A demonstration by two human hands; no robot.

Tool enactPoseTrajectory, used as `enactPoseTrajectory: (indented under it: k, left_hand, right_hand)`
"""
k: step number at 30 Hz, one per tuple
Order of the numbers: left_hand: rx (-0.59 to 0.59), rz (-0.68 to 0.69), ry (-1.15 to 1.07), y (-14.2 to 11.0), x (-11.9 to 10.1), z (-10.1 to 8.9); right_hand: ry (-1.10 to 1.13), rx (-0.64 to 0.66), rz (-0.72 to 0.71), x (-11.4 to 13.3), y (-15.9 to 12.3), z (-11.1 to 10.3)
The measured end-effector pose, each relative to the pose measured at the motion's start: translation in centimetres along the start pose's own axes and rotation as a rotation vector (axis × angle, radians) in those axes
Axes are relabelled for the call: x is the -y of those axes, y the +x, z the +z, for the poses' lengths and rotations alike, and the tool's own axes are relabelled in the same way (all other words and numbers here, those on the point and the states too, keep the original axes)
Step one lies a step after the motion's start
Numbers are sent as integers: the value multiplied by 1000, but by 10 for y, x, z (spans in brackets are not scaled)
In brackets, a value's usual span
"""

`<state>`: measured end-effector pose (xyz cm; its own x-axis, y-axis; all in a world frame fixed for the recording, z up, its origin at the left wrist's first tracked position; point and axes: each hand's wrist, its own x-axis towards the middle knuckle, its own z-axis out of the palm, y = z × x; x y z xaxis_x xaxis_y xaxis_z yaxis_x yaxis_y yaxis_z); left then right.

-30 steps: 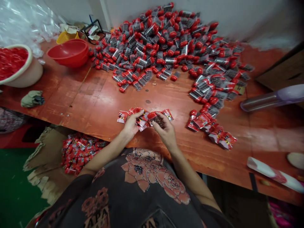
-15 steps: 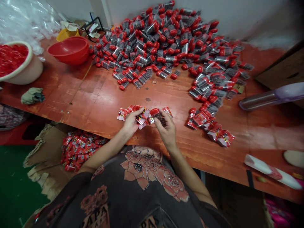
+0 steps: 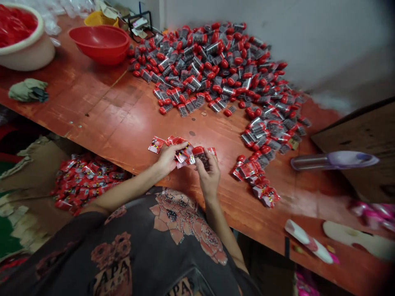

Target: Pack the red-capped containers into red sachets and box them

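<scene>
My left hand [image 3: 170,158] pinches a red printed packet [image 3: 184,155] between thumb and fingers, just above the table's front edge. Close to its right, my right hand [image 3: 209,170] grips a small clear jar with a red lid [image 3: 199,152] and dark pieces inside. The jar's lid end points away from me, and its near end touches or nearly touches the packet. More red packets [image 3: 156,144] lie flat on the table behind and beside both hands; my fingers cover some of them.
A big heap of red-lidded jars [image 3: 197,74] spreads across the back. Red packets [image 3: 248,169] lie at its right end. A red bowl [image 3: 98,41], a white tub [image 3: 27,53] and a cloth [image 3: 27,90] sit left. Below, a carton [image 3: 27,181] holds packets; a purple-handled scoop [image 3: 333,160] lies right.
The view has turned to the right, so the surroundings sit differently in the picture. Both hands keep hold of the packet and the jar, with little other movement.
</scene>
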<state>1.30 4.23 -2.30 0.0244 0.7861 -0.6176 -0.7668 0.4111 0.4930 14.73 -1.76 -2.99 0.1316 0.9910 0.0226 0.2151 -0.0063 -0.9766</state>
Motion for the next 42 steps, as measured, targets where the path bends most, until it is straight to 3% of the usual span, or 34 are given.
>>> enactPoseTrajectory:
  k: [4,11,23,28,36,42]
  left_hand:
    - [18,-18,-10,-4,1,0]
    - [48,15,3,-9,2,0]
    - [90,59,116,-10,1,-3]
    - [106,29,69,-11,1,-3]
    - [87,88,68,-7,3,-6]
    - [166,163,222,-11,1,-8]
  right_hand:
    - [21,35,33,-1,0,2]
    - [237,156,241,1,0,-2]
    - [293,190,253,5,5,-18]
    - [261,196,260,8,6,-20]
    - [216,247,305,10,8,-23]
    - [238,165,243,8,6,-18]
